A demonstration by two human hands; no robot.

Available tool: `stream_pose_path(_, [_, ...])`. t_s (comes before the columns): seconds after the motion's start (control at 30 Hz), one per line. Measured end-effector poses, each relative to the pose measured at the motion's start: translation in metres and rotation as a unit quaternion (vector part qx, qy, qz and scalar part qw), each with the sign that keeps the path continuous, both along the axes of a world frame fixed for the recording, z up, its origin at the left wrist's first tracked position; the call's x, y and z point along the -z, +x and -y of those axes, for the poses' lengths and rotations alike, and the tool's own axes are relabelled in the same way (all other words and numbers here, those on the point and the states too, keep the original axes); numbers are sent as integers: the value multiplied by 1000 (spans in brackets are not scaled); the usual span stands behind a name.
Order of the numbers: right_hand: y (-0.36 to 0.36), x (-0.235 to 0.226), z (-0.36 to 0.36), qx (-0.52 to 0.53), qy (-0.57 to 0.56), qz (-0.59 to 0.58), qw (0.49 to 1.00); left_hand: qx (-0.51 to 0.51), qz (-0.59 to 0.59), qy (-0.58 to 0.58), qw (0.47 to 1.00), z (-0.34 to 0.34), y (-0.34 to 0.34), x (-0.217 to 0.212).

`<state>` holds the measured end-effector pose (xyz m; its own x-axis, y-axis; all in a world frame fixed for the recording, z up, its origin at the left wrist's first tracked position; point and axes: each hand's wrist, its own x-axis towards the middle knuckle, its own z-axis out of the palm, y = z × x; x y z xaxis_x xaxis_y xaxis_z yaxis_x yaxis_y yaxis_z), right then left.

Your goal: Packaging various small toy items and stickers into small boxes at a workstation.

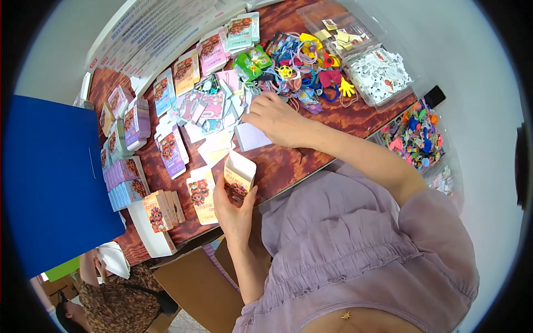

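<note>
We see the left hand (233, 213) grasping a small open box (239, 178), thumb on its right side and fingers wrapped behind it. The box stands nearly upright just above the near edge of the table (311, 158); its long axis runs up from the palm, tilted a little to the right, and its open white mouth points away from us toward the middle of the table. The printed yellow face looks toward us.

The right hand (273, 115) reaches farther across, fingers curled down onto a heap of small cards (214, 105); we cannot tell whether it has pinched one. A pale blank card (251, 136) lies just below its wrist.

Beyond that hand a tangle of colourful trinkets (302, 66) spreads toward the far edge. Flat printed boxes (166, 147) line the left side, and clear bins (383, 72) sit at the right end. Another person (108, 299) sits at the lower left.
</note>
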<state>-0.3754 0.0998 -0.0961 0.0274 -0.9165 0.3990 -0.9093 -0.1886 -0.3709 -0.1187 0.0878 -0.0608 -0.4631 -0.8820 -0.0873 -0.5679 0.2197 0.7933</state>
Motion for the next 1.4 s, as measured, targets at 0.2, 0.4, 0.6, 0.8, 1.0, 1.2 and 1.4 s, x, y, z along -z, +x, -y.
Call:
stream_pose_path(0.2, [-5,-48,-29,-11,-29,235,972,48,25,-44,998,3,11,-1])
stream_pose_path(0.4, [23,-71,-61,-87,-133,-2,987,55,-34,133,989,2,0,-14])
stream_pose_path(0.6, [32,-78,-74,-154,-85,56,983,133,-26,94,986,4,11,-17])
stream_pose_path(0.8, [42,-66,-71,-218,24,214,952,164,-64,158,972,-1,13,-17])
stream_pose_path(1.0, [62,-67,-77,-123,6,224,967,76,-87,129,985,-8,5,-14])
stream_pose_path(1.2, [13,-77,-28,30,46,283,957,67,-63,75,993,-10,6,-3])
stream_pose_path(1.4, [-49,-31,78,234,-14,-64,970,87,-56,82,991,-11,-7,-4])
